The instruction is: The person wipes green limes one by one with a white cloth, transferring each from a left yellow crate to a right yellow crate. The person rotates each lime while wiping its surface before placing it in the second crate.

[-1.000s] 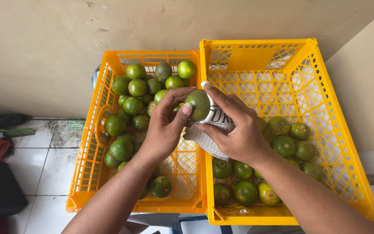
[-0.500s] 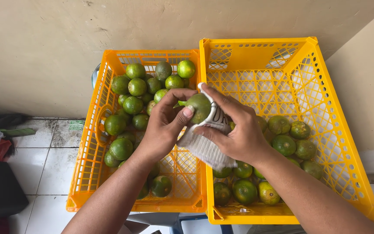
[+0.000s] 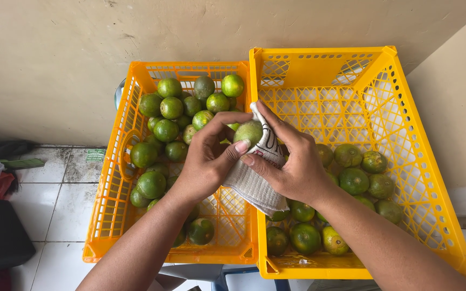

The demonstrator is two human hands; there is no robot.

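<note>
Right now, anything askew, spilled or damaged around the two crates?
Nothing stands out. Both yellow crates sit level side by side, green fruit inside each. The left hand and right hand hold one fruit in a white cloth above them.

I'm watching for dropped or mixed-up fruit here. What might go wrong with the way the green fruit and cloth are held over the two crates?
The green fruit sits between the left hand and the right hand, partly wrapped in the white cloth. It hangs over the wall where the orange crate meets the yellow crate, so a slip might drop it into either one. The cloth's loose end dangles and might snag on the lattice.
</note>
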